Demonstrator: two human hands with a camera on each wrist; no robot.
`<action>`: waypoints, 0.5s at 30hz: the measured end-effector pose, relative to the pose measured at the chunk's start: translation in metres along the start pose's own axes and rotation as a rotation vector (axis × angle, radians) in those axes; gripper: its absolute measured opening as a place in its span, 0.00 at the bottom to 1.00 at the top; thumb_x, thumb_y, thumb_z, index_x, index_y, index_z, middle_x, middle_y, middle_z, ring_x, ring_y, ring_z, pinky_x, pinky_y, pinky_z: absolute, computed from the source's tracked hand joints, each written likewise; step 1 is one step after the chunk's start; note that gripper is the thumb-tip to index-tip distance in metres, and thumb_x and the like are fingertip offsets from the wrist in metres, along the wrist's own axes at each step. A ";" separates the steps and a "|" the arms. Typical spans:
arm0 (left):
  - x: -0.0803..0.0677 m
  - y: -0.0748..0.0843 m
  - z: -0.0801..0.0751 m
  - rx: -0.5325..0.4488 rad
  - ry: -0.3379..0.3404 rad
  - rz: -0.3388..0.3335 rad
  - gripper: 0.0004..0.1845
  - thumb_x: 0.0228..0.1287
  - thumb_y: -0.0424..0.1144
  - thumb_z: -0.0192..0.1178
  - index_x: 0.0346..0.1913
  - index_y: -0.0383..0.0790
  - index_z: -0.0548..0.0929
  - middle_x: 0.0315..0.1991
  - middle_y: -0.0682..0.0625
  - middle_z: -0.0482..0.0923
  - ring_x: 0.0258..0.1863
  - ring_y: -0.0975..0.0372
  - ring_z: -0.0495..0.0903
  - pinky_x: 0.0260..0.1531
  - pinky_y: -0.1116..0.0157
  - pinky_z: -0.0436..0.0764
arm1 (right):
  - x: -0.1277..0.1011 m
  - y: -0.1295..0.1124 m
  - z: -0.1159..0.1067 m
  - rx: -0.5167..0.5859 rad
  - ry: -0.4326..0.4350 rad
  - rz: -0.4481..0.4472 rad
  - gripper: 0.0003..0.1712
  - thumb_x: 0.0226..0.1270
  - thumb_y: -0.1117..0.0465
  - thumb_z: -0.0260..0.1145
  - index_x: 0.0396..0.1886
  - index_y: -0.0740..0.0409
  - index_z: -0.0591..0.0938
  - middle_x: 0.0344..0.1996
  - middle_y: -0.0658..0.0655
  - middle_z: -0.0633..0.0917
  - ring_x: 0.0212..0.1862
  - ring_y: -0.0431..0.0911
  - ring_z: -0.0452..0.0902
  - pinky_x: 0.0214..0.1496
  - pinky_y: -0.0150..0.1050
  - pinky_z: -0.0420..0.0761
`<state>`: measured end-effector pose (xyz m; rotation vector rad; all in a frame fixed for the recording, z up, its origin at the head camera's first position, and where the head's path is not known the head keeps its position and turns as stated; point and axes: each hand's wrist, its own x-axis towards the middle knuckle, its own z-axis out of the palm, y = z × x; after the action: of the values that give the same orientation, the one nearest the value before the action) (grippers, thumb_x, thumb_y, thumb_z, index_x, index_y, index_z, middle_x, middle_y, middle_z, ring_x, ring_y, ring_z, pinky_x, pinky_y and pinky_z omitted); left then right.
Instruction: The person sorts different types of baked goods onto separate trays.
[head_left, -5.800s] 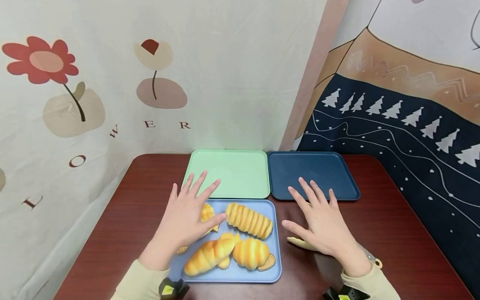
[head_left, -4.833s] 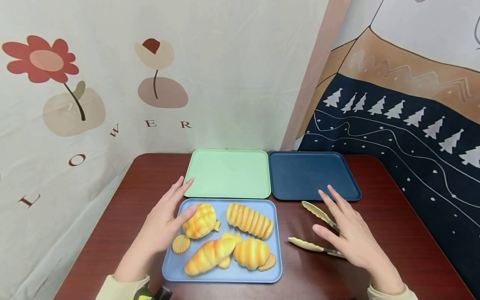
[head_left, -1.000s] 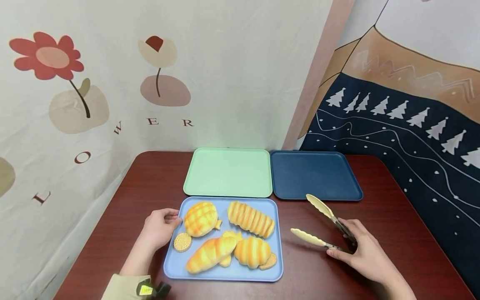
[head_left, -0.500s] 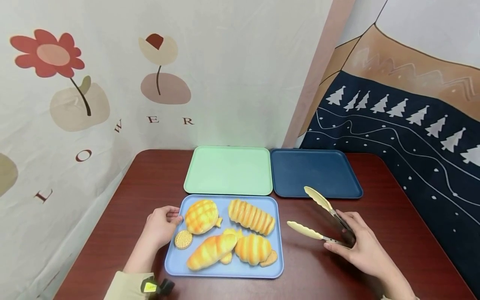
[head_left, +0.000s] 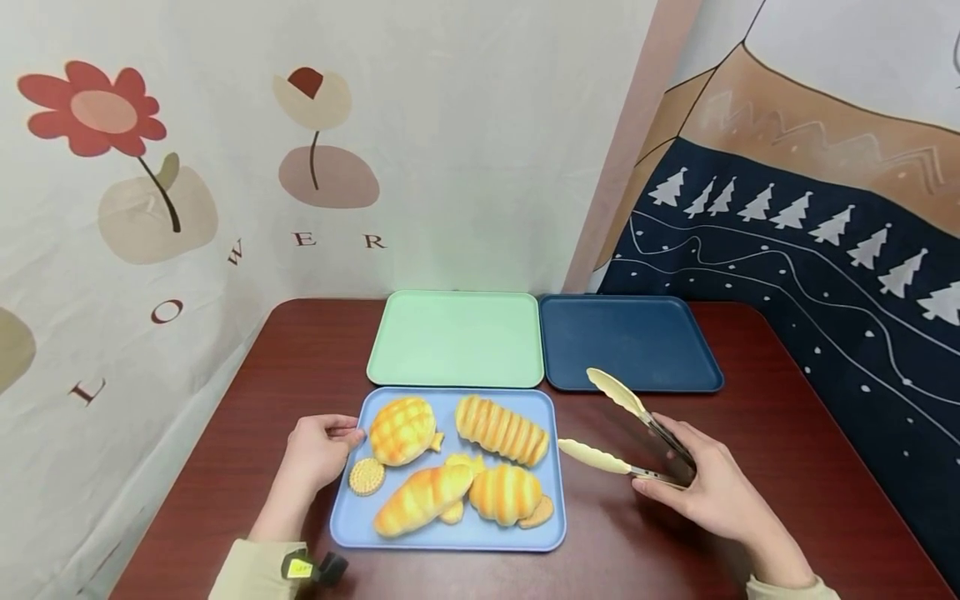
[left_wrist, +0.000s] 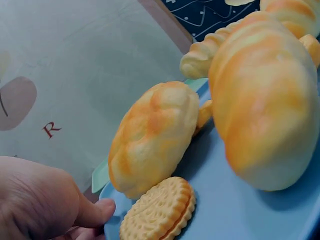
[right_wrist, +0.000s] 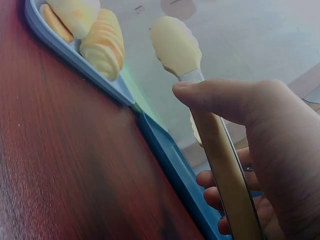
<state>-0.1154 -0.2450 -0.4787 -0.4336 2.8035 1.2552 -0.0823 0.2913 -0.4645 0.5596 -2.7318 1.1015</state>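
Where trays lie, dark wooden table [head_left: 787, 467], flower-print backdrop [head_left: 187, 167]

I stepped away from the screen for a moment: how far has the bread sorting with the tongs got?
Barely begun. Done: the right hand holds the tongs, arms spread. In hand: the left hand grips the light blue tray edge. Left: all breads and biscuits lie on it; green tray and dark blue tray hold nothing.
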 end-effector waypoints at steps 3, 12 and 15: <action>0.000 0.002 0.001 0.027 0.028 0.027 0.13 0.68 0.35 0.71 0.49 0.28 0.90 0.38 0.41 0.90 0.39 0.52 0.88 0.38 0.54 0.86 | 0.003 0.000 0.002 -0.029 0.007 -0.032 0.50 0.53 0.48 0.88 0.74 0.54 0.76 0.57 0.53 0.85 0.52 0.49 0.83 0.47 0.28 0.82; 0.001 0.006 -0.001 0.093 0.046 0.013 0.12 0.66 0.37 0.71 0.47 0.32 0.92 0.51 0.32 0.86 0.56 0.39 0.79 0.51 0.43 0.79 | 0.013 -0.009 0.006 -0.014 -0.035 -0.037 0.48 0.52 0.48 0.87 0.71 0.58 0.77 0.32 0.49 0.81 0.30 0.41 0.76 0.28 0.34 0.75; 0.002 0.007 -0.002 0.092 0.039 0.004 0.12 0.66 0.37 0.71 0.48 0.32 0.92 0.53 0.30 0.85 0.57 0.38 0.79 0.52 0.42 0.79 | 0.016 -0.010 0.009 -0.012 -0.044 -0.032 0.49 0.52 0.47 0.88 0.71 0.58 0.78 0.33 0.49 0.81 0.30 0.40 0.75 0.28 0.34 0.75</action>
<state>-0.1186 -0.2422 -0.4730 -0.4522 2.8815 1.1242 -0.0926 0.2738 -0.4602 0.6300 -2.7547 1.0771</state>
